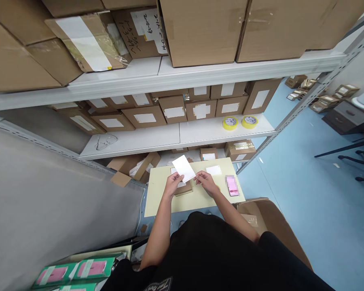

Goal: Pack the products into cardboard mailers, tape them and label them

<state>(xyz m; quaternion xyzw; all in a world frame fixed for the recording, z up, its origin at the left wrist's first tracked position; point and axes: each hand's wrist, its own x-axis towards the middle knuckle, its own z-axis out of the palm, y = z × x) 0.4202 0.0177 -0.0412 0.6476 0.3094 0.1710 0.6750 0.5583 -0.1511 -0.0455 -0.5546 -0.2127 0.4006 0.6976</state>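
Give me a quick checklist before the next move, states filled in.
1. Left hand gripping the white paper sheet: ok.
2. Right hand gripping the sheet's right corner: cannot tell; fingertips are at it.
3. Cardboard box on the table fully visible: not ok, sheet partly covers it.
4. Pink-screened phone clear of both hands: ok.
5. Two yellow tape rolls on the shelf: ok.
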